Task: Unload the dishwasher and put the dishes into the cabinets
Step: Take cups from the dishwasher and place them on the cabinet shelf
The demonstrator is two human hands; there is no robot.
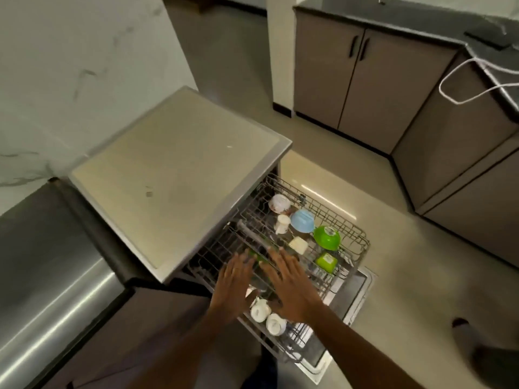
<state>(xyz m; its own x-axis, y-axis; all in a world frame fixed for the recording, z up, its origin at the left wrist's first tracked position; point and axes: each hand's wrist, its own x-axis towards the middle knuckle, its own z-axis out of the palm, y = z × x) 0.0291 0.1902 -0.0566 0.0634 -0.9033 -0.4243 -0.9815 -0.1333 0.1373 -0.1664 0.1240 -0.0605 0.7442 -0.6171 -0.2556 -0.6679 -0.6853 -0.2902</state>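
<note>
Clearly we are at the start of the unloading, with the rack [331, 217] pulled out of the dishwasher [179, 175] and nearly everything waiting in it. Our left hand [234, 286] and right hand [289, 282] hover side by side over the near-left part of the rack, fingers spread flat and gripping nothing, with a green dish [259, 258] showing in the gap between them; whether either hand touches it we cannot tell. Farther right sit a patterned bowl [279, 203], a blue bowl [302, 220], a green bowl [326, 237], a small green tub [326, 262] and a cream container [298, 245], while two white cups [266, 317] stand upside down at the near edge, just below our palms. We judge the step in hand to be picking the first item. The next move calls for closing both hands on that green dish, lifting it clear of the wires, then carrying it to the brown cabinets [362, 80] far right, whose doors are shut and must be opened first.
</note>
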